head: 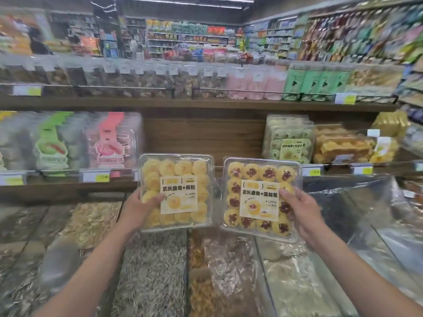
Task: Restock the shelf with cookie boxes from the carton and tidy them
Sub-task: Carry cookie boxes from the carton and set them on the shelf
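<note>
A wooden shelf is running across the view, with bins of loose snacks below its front edge. Two clear cookie boxes, a plain yellow box and a red-topped box, are being held up side by side before the middle of that edge. The left hand is gripping the plain yellow box's left side, thumb over the lid; the right hand is gripping the red-topped box's right side likewise.

Two hands show, the left hand and the right hand. They hold two clear boxes: one plain cookie box and one red-topped cookie box. Four green pouches stand in a row on the upper shelf.
</note>
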The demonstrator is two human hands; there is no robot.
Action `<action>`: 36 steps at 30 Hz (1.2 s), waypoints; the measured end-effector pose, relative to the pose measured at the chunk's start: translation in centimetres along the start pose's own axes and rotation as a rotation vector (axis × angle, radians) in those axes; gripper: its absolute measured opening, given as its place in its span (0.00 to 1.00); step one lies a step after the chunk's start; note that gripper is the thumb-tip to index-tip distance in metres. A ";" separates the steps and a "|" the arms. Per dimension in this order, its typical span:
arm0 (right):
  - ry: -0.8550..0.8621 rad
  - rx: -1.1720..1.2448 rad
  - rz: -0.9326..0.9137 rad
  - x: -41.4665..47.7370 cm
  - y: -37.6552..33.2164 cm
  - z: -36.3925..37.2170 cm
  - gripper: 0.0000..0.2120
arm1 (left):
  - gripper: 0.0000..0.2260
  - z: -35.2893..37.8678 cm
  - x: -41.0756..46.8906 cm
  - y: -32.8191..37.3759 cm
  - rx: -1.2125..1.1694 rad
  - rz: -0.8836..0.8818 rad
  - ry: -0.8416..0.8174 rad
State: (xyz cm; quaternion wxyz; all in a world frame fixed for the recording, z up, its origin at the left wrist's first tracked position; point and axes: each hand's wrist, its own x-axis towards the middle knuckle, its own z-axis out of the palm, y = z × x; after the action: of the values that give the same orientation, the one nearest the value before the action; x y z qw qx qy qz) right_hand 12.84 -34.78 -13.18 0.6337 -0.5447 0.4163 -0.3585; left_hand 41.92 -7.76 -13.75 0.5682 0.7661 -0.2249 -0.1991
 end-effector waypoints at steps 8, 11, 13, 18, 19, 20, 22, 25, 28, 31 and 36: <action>0.088 0.005 0.011 3.2 -1.0 -0.9 0.10 | 0.47 3.1 7.2 1.6 -0.072 0.023 -0.062; 0.097 -0.009 0.006 4.6 -1.7 -1.1 0.10 | 0.51 4.5 9.4 1.9 -0.081 0.003 -0.097; 0.096 -0.014 -0.002 5.5 -2.2 -1.2 0.12 | 0.46 5.6 11.0 2.0 -0.109 -0.013 -0.103; 0.084 -0.015 -0.030 8.8 -3.1 -2.5 0.15 | 0.46 9.0 13.9 3.5 -0.138 0.001 -0.129; 0.083 -0.010 -0.034 9.6 -3.2 -2.9 0.16 | 0.45 9.9 14.4 4.0 -0.151 0.005 -0.136; 0.079 -0.009 -0.035 10.2 -3.5 -3.3 0.15 | 0.43 10.9 14.5 5.1 -0.166 0.016 -0.144; 0.061 -0.007 -0.037 11.7 -4.1 -4.1 0.13 | 0.40 12.9 15.8 6.0 -0.156 0.021 -0.132; 0.051 -0.008 -0.029 14.1 -4.5 -5.5 0.13 | 0.37 15.7 18.7 6.7 -0.165 0.030 -0.125; 0.041 -0.009 -0.024 16.6 -4.8 -6.9 0.12 | 0.40 18.1 21.4 7.4 -0.177 0.010 -0.126; 0.029 0.000 -0.034 18.9 -4.8 -8.1 0.12 | 0.38 20.1 23.9 8.0 -0.189 -0.006 -0.123; 0.020 0.048 -0.007 22.4 -4.5 -9.1 0.25 | 0.22 23.2 28.6 7.8 -0.199 -0.049 -0.140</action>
State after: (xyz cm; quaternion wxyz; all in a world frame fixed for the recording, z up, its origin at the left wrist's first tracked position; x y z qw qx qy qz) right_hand 13.34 -59.32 -12.30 0.6411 -0.5271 0.4120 -0.3760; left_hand 51.48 -44.20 -14.02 0.6191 0.6955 -0.2247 -0.2872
